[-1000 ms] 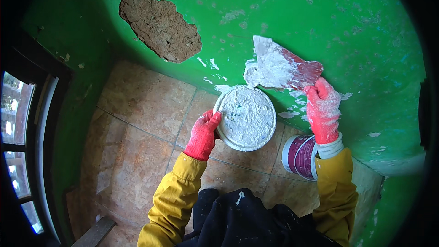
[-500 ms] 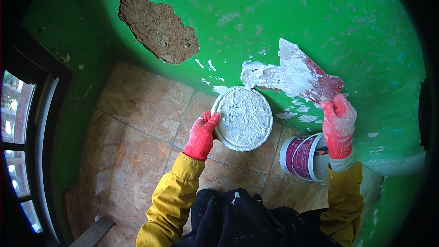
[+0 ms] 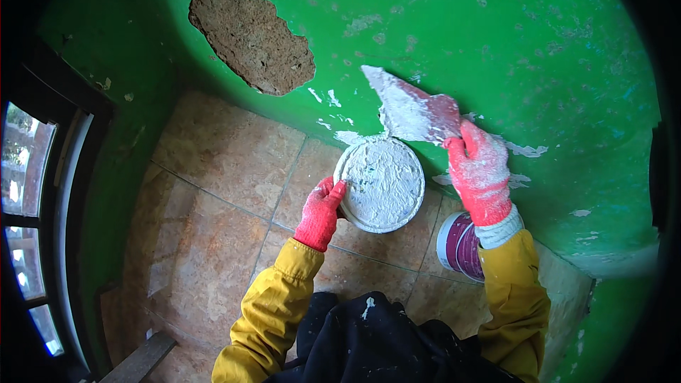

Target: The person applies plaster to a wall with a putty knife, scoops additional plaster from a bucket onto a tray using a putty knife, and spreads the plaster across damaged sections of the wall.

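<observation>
My left hand (image 3: 320, 214), in a red glove, grips the near left rim of a round white bucket lid (image 3: 381, 186) smeared with white filler. Its far edge is close to the green wall. My right hand (image 3: 480, 168), in a red glove dusted with white, is closed round a broad red putty knife (image 3: 415, 110). The knife's blade is coated with white filler and lies over the wall just beyond the lid, hiding the wall behind it. Whether the blade touches the wall is hard to tell.
A white and purple bucket (image 3: 460, 247) lies tipped on the tiled floor (image 3: 206, 220), partly behind my right arm. The green wall (image 3: 511, 42) has a bare brown hole (image 3: 253, 41) and white filler patches. A window (image 3: 25, 163) is at the left; a wooden bar (image 3: 138, 360) shows at lower left.
My right hand has swept the putty knife leftward across the wall, over where a thick streak of filler showed. The lid in my left hand has barely shifted.
</observation>
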The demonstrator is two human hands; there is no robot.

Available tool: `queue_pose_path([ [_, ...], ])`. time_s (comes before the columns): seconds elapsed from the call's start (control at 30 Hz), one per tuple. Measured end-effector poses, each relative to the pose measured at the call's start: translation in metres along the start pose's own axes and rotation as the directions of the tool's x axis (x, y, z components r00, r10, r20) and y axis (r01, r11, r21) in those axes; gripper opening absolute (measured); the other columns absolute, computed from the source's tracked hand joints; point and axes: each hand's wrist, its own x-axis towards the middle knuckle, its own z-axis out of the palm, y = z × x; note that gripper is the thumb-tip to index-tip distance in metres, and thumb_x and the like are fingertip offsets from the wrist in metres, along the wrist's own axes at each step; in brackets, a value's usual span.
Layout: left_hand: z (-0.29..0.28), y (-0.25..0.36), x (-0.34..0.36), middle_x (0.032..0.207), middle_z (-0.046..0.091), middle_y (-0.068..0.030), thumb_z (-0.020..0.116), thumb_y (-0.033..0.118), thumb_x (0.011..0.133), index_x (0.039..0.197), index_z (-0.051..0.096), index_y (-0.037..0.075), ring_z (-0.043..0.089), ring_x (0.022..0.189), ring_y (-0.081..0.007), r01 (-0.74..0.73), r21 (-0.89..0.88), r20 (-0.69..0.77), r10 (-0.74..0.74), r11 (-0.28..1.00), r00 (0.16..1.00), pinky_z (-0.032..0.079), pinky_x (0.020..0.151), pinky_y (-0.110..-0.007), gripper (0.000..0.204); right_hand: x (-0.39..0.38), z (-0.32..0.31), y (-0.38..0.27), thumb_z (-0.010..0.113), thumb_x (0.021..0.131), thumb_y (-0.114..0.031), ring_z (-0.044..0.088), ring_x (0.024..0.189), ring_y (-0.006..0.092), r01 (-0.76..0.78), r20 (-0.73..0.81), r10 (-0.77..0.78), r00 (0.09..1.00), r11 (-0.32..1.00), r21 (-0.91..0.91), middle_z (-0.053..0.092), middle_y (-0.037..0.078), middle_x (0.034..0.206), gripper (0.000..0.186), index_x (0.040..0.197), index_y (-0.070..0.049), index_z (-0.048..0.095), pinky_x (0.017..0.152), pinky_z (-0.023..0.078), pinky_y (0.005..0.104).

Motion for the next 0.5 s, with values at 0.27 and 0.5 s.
queue_pose_path([
  [0.27,-0.003,0.003,0.0,0.085,0.061,-0.003,0.05,0.027,0.091,0.11,0.054,0.005,0.058,0.067,-0.012,-0.011,0.027,-0.013,0.011,1.0,1.0,0.048,0.058,-0.027,0.029,-0.016,-0.028,0.006,0.053,0.076,-0.008,0.058,0.065,0.0336,0.006,0.027,-0.003,1.0,0.994,-0.113,0.06,0.013,0.07,0.008,0.082,-0.005,0.059,0.059,0.044,0.0421],
  [0.5,-0.011,0.005,0.001,0.083,0.06,-0.002,0.049,0.027,0.091,0.105,0.055,0.006,0.056,0.066,-0.011,-0.013,0.051,-0.026,0.014,0.999,1.0,0.047,0.056,-0.026,0.027,-0.014,-0.034,-0.012,0.057,0.073,-0.008,0.057,0.069,0.0336,0.096,0.072,-0.084,0.994,0.978,-0.185,0.06,0.014,0.075,0.018,0.09,-0.004,0.059,0.061,0.045,0.0423],
])
